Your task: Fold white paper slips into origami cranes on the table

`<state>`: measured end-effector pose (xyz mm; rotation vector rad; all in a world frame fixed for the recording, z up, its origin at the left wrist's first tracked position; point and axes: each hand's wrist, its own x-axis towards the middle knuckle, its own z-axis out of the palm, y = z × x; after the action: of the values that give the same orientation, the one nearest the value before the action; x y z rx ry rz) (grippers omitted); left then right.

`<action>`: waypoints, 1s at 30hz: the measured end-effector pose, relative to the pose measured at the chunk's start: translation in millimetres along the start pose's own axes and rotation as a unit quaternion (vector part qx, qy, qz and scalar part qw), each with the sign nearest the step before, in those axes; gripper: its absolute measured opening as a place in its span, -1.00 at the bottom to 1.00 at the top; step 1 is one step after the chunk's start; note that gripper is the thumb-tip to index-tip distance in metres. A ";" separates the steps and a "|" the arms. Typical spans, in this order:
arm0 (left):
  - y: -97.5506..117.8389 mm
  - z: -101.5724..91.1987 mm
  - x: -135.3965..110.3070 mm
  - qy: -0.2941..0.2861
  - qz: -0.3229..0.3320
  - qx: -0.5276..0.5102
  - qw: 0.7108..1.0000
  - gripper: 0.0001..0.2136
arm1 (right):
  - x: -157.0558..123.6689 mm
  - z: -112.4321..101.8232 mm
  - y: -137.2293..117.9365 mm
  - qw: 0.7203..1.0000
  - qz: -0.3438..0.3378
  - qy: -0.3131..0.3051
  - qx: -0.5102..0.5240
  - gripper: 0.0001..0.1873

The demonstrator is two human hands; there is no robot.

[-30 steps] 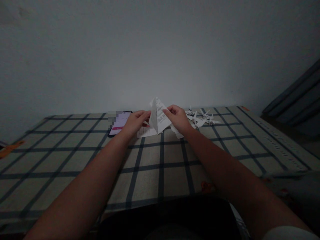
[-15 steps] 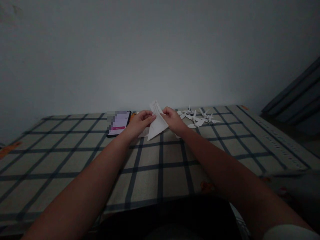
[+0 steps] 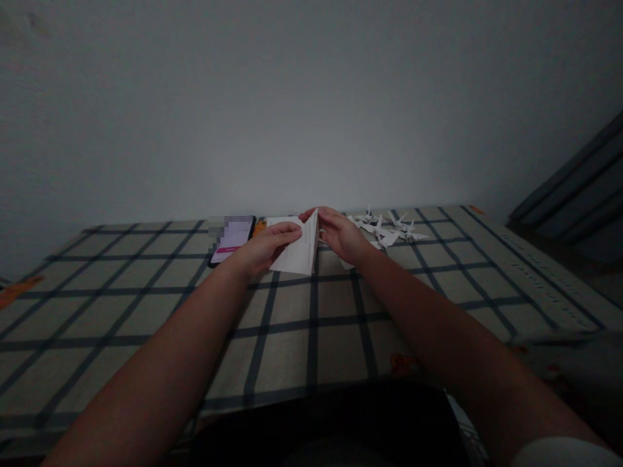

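Note:
Both my hands hold one folded white sheet of paper (image 3: 298, 251) above a checked cloth (image 3: 311, 311). My left hand (image 3: 260, 250) pinches its left side, thumb on top. My right hand (image 3: 341, 233) grips the raised right edge with closed fingers. The paper stands partly upright between the two hands. More white paper lies flat under and behind the hands, mostly hidden.
A phone (image 3: 232, 239) with a lit screen lies just left of my left hand. Several small folded paper cranes (image 3: 387, 230) sit to the right of my right hand. A plain wall rises behind the cloth. Dark slats (image 3: 574, 194) stand at the far right.
The paper has been turned and refolded: from a pointed triangle hanging down it now shows a broader flat face. Both hands stayed in place, shifting their grip slightly.

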<state>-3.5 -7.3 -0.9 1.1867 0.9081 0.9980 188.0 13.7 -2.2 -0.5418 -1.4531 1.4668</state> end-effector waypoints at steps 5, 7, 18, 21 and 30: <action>5.5 1.4 -2.8 0.023 -0.004 0.001 1.000 -0.74 | 7.9 -6.3 7.9 0.997 0.011 0.073 0.014 -0.63; 7.0 2.8 -3.3 0.002 -0.006 0.002 1.000 -0.75 | 9.8 -8.7 10.9 0.996 0.009 0.083 0.009 -0.60; -2.8 -2.3 7.6 0.077 0.042 0.062 0.994 -0.74 | 6.9 -7.7 19.2 0.992 0.028 0.034 -0.114 -0.67; -2.2 -2.5 6.7 0.085 0.068 0.104 0.989 -0.78 | 7.5 -10.0 19.8 0.985 0.016 0.036 -0.167 -0.74; -1.6 -0.4 6.1 0.104 0.086 0.177 0.975 -0.77 | 5.1 -11.0 16.2 0.968 0.010 0.037 -0.249 -0.76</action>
<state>-1.8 -1.5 -2.8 1.4992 1.1990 1.1466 189.9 26.4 -17.8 -0.9075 -1.7645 1.0759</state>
